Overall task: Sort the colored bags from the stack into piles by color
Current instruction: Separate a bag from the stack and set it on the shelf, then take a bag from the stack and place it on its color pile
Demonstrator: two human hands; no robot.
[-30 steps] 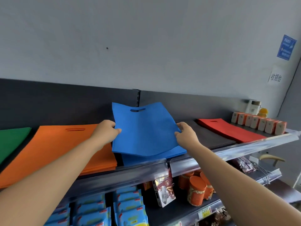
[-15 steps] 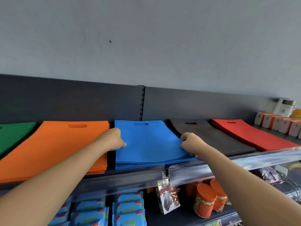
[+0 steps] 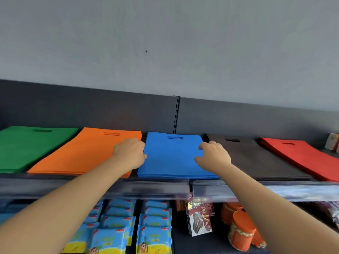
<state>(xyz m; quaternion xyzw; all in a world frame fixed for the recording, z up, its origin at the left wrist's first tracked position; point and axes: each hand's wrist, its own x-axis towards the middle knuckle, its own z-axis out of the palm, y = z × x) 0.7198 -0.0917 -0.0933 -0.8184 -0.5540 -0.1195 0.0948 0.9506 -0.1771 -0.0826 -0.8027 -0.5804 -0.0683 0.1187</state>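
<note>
Five piles of flat fabric bags lie side by side on the top shelf: green (image 3: 27, 145), orange (image 3: 86, 153), blue (image 3: 170, 158), dark grey (image 3: 256, 156) and red (image 3: 302, 156). The top blue bag lies flat on its pile. My left hand (image 3: 130, 153) rests at the blue pile's left edge, over the orange pile, fingers curled. My right hand (image 3: 212, 156) hovers over the blue pile's right edge with fingers spread and nothing in it.
A clear plastic rail (image 3: 146, 187) runs along the shelf's front edge. Below it sit blue snack packets (image 3: 117, 231), a small carton (image 3: 200, 219) and orange tubs (image 3: 240, 230). A dark back panel (image 3: 91, 110) stands behind the piles.
The blue bag, held lifted and tilted a second ago, now lies flat on the blue pile. My right hand has let go and opened; both hands sit farther back along its sides.
</note>
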